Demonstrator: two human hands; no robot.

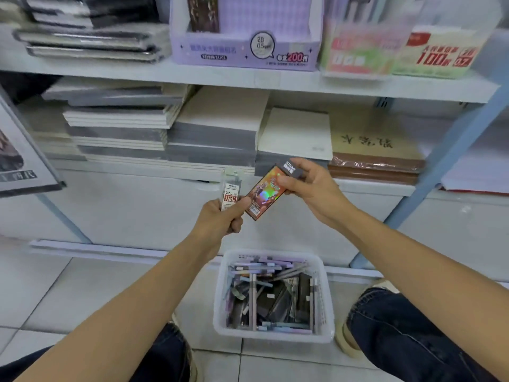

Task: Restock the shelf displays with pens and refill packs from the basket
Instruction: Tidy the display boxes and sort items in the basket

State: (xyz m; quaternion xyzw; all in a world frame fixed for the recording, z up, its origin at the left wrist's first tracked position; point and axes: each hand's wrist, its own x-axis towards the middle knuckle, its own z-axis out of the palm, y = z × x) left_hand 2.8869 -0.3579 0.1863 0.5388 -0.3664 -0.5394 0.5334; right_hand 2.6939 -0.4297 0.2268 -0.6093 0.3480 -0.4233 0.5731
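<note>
Left hand (224, 216) grips clear refill pack (232, 192), right hand (311, 186) pinches orange pack (265, 193); both lifted above basket (220, 293), likely sorting before shelving.

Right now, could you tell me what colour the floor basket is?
The basket is white plastic; the head view shows it.

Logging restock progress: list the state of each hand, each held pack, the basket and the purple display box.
left hand: fingers curled round the clear refill pack
right hand: pinches the orange pack by its top end
clear refill pack: upright, not yet shelved
orange pack: tilted, not yet shelved
basket: on the floor, holds many pens
purple display box: on the upper shelf, one dark pack inside
</note>
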